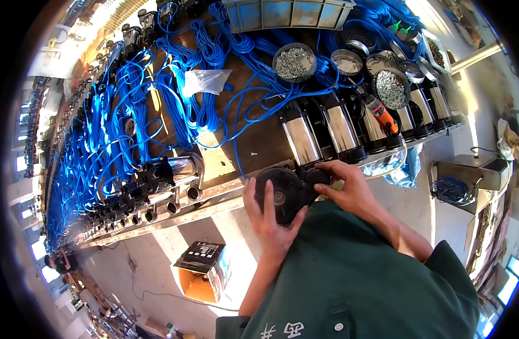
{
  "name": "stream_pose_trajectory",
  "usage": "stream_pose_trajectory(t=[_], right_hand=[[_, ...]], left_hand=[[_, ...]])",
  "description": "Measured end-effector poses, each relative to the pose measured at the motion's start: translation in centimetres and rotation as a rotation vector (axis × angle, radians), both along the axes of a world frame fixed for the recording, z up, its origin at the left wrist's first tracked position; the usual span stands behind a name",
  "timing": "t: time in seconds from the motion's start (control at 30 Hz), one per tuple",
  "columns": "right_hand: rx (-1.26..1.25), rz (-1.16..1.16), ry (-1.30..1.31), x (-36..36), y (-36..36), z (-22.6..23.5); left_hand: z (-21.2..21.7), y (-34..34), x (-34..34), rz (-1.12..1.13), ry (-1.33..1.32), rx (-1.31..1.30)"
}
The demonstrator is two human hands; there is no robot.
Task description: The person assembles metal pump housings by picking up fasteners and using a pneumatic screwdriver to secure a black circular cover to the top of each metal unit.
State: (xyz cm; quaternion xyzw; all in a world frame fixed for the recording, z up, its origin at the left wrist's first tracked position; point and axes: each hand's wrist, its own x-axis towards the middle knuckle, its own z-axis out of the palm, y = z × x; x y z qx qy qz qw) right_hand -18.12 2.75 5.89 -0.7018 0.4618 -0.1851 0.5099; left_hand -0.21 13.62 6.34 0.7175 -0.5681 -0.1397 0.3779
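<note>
Near the bench's front edge I hold a black round pump part (278, 196), its wide disc face turned up and a smaller round end at its right side. My left hand (268, 225) is wrapped round the disc, with fingers spread over the left and lower rim. My right hand (350, 189) closes on the smaller end between thumb and fingers. Just beyond, a row of pumps with silver cylinders (300, 138) stands along the edge. An orange and black power screwdriver (382, 117) rests among them. Whatever lies under the part is hidden.
Round bowls of small metal screws (294, 63) sit behind the pumps, near a blue-grey crate (287, 14). Coiled blue cables (132, 90) cover the left of the bench (242, 104). More pumps (169, 172) line its front left. On the floor stands an open cardboard box (198, 284).
</note>
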Motion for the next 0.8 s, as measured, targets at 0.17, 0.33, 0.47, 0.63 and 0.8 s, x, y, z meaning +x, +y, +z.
stream_pose_trajectory(t=[0.17,0.33,0.47,0.63,0.8], right_hand=[[0.015,-0.031,-0.025,0.0,-0.2,0.0],[0.032,-0.033,-0.021,-0.1,-0.3,-0.3],[0.059,-0.042,-0.006,0.1,-0.2,-0.1],[-0.002,-0.030,-0.031,-0.8,-0.7,-0.7],[0.559,-0.677,-0.568,-2.0,-7.0,-3.6]], left_hand=[[-0.1,0.0,-0.4,0.014,-0.004,0.019],[-0.1,-0.1,-0.7,0.038,-0.001,0.021],[0.0,0.0,-0.8,0.050,-0.013,0.028],[0.2,0.1,-1.1,0.014,-0.048,0.045],[0.7,0.6,-2.0,0.014,-0.073,0.013]])
